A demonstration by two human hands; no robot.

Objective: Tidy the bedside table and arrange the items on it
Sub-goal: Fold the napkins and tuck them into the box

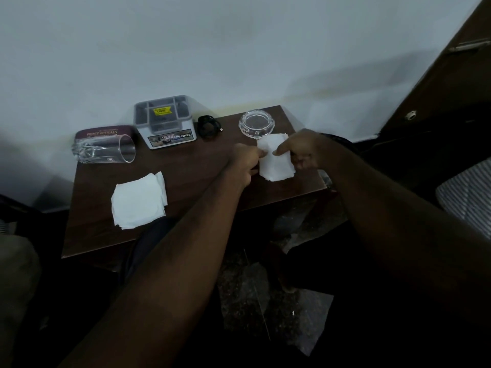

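Both hands work near the right edge of the dark wooden surface (186, 168). The left hand (245, 163) and right hand (309, 151) each pinch a side of a white tissue (276, 166) with curled fingers (281, 150), just in front of the glass ashtray (254, 124). Along the back edge stand a grey organiser (167, 126) and a coiled black cable (208, 126), with a tumbler (106, 150) on its side before a maroon case (103, 131) at the left corner. Folded tissues (138, 200) sit front left, with bare wood between them and the hands.
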